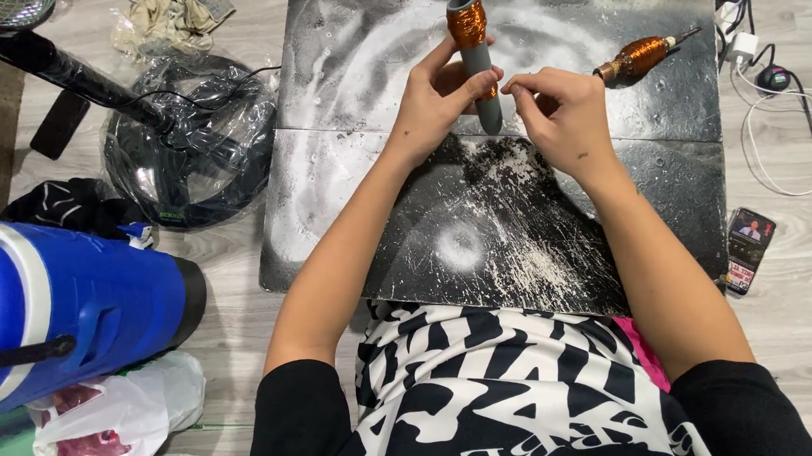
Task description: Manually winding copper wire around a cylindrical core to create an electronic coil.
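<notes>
The left hand (436, 99) grips a grey plastic cylinder wound with copper wire (472, 55); the right hand (559, 115) pinches at the cylinder's lower end, above a white plastic bag of pink contents (108, 420).

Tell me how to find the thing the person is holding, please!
Start at the big dusty black board on the wooden floor. Near its top middle, the left hand holds a grey tube upright, and the right hand pinches beside its lower end. Unlike the all-copper spindle lying to the right, it is grey with one shiny copper band near the top.
</notes>
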